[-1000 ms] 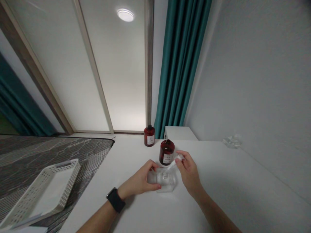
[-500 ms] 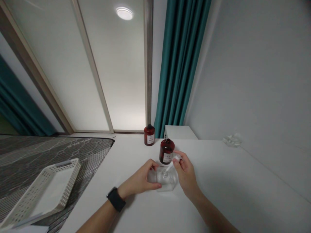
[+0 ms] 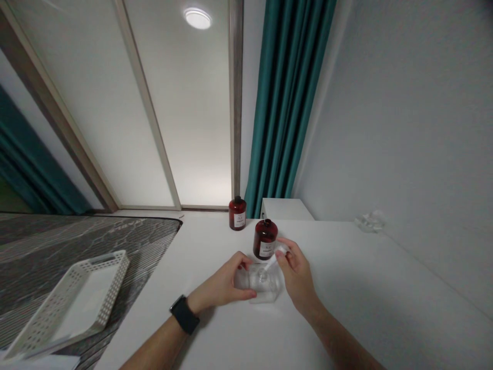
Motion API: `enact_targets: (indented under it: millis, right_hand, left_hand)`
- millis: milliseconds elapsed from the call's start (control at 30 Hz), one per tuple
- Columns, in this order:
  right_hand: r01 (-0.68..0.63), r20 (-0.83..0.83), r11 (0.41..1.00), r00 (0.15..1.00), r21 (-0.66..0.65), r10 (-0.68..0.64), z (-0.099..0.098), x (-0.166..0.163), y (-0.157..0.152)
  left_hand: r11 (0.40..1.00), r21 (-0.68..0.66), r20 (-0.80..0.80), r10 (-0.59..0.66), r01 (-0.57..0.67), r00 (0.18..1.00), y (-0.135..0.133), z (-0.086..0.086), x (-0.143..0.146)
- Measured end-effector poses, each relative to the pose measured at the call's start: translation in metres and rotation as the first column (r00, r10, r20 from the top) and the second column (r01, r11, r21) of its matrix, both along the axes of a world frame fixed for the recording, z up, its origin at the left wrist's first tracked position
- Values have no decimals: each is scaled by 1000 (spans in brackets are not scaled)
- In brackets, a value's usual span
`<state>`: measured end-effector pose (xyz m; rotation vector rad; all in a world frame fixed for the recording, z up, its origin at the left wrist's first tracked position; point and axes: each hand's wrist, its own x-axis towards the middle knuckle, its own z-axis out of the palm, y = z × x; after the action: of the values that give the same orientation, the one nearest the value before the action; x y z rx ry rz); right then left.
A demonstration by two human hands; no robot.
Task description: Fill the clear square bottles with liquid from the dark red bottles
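My left hand (image 3: 227,284) curls its fingers and thumb around the left side of a clear transparent container (image 3: 264,282) on the white table. In my right hand (image 3: 296,272), thumb and fingers pinch a small white slender piece (image 3: 272,260), which slants down over the container's opening. Whether its tip touches the container I cannot tell. Just behind, close to my right fingertips, stands an amber bottle (image 3: 265,235) with a white label and no cap visible. A second amber bottle (image 3: 238,216) with a black top stands farther back to the left.
The white table (image 3: 335,318) meets a wall on the right, where crumpled clear plastic (image 3: 370,222) lies. A white perforated basket (image 3: 110,295) sits to the left on a dark grey patterned surface (image 3: 150,246). Behind the table are a white box-shaped unit (image 3: 287,209) and a teal curtain (image 3: 290,113).
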<state>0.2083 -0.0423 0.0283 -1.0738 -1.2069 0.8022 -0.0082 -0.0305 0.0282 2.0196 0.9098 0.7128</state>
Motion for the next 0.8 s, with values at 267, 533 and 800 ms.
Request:
enact_targets:
  millis: [267, 533, 800]
  right_hand:
    - [-41, 16, 999, 999, -12, 42, -3, 0, 3]
    - [66, -41, 998, 997, 1, -66, 2, 9, 8]
    - [127, -177, 992, 976, -27, -129, -2, 43, 33]
  left_hand:
    - [1000, -15, 17, -6, 6, 1000, -1, 0, 1]
    - [1000, -8, 3, -4, 4, 1000, -1, 4, 0]
    - [1000, 13, 2, -23, 23, 1000, 1, -3, -3]
